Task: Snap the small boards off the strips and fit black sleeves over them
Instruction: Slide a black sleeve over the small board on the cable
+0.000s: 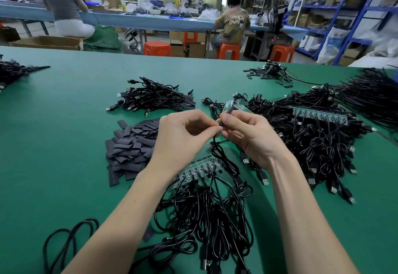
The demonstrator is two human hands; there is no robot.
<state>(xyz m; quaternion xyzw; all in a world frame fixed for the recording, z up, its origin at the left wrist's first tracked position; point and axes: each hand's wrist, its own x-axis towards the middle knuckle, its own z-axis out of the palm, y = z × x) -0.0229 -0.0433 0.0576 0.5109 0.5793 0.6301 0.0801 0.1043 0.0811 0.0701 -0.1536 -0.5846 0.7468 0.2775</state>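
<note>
Pinching a black sleeve (228, 112) in the right hand (247, 136), a worker meets it with the left hand (183, 138), whose fingers (210, 130) grip a cable end just beside its lower mouth. The sleeve's long axis tilts up and away. A strip of boards (199, 171) lies below on the green table (64, 140) of a busy workshop.

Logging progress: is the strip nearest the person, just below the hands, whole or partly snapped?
Cannot tell. The strip lies flat on the green table, cables still attached, its ends hidden by wrist and cables.
</note>
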